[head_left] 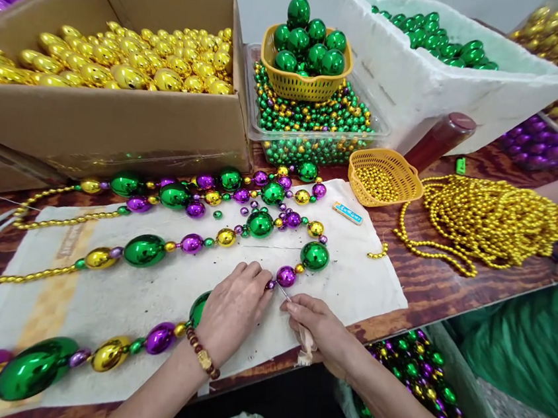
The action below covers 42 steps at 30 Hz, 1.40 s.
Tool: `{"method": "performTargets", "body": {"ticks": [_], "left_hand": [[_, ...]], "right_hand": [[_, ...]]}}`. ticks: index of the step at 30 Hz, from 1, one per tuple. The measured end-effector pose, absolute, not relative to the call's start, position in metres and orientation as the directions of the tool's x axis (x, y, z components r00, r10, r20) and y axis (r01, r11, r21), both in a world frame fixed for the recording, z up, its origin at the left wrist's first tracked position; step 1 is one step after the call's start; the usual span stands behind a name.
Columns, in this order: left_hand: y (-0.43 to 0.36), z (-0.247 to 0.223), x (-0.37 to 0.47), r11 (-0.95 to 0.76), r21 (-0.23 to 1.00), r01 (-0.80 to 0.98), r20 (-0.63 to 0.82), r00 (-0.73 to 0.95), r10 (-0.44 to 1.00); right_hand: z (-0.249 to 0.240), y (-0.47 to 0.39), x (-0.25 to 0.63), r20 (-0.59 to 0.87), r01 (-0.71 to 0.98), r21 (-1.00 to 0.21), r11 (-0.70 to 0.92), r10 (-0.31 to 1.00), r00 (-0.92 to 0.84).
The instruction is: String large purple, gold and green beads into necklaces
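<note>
A bead garland [159,339] of shiny purple, green and gold balls curves across the white cloth [139,307]. My left hand [236,307], wearing a bead bracelet, lies over it with fingers bent, pinching the strand at a small purple bead [270,284]. My right hand [319,326] grips a thin pointed metal tool [283,292], whose pale, wrapped-looking handle [305,345] shows below the fingers. The tool's tip meets the strand beside a larger purple bead [286,276]. A big green bead [314,256] lies just beyond. My left hand hides part of the garland.
Behind stand a carton [117,132] of gold beads, a clear tub [311,132] of small beads and a white foam box [395,95]. At right are a yellow basket [402,175], gold bead strings [497,219] and a red-brown jar [438,142]. Loose beads lie mid-cloth.
</note>
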<state>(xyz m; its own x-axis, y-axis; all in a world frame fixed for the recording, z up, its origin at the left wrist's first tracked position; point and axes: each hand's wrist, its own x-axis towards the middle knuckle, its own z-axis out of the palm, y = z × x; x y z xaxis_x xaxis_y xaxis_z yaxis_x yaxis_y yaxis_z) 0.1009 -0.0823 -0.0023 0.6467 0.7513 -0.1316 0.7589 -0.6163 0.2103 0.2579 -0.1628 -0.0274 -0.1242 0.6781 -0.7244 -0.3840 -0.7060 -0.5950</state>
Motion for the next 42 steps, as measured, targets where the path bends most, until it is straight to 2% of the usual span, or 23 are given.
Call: {"method": "performTargets", "body": {"ticks": [8,13,17,20,23,26,34,42], "left_hand": [[-0.082,-0.002,0.102,-0.627,0.210,0.750,-0.141,0.658,0.740],[-0.081,-0.003,0.100,-0.626,0.251,0.739,-0.134,0.667,0.733],[-0.078,-0.002,0.097,-0.609,0.326,0.723,-0.166,0.678,0.716],[-0.076,-0.001,0.097,-0.589,0.371,0.718,-0.173,0.676,0.716],[-0.076,-0.003,0.098,-0.574,0.374,0.729,-0.161,0.660,0.734],[-0.077,-0.004,0.098,-0.564,0.367,0.739,-0.155,0.647,0.747],[-0.079,-0.004,0.097,-0.551,0.383,0.741,-0.172,0.643,0.746],[-0.083,-0.005,0.099,-0.574,0.341,0.744,-0.146,0.645,0.750]], "right_hand": [[-0.029,-0.167,0.248,-0.733,-0.458,-0.569,-0.683,0.674,-0.093],[-0.024,-0.167,0.248,-0.712,-0.537,-0.524,-0.661,0.686,-0.149],[-0.024,-0.166,0.253,-0.720,-0.503,-0.535,-0.679,0.678,-0.148],[-0.025,-0.166,0.260,-0.692,-0.485,-0.536,-0.691,0.689,-0.216],[-0.025,-0.166,0.266,-0.662,-0.487,-0.510,-0.709,0.685,-0.304],[-0.024,-0.168,0.266,-0.660,-0.485,-0.502,-0.716,0.680,-0.320],[-0.028,-0.168,0.255,-0.682,-0.478,-0.530,-0.700,0.687,-0.251],[-0.023,-0.162,0.251,-0.681,-0.441,-0.596,-0.671,0.713,-0.166]]}}
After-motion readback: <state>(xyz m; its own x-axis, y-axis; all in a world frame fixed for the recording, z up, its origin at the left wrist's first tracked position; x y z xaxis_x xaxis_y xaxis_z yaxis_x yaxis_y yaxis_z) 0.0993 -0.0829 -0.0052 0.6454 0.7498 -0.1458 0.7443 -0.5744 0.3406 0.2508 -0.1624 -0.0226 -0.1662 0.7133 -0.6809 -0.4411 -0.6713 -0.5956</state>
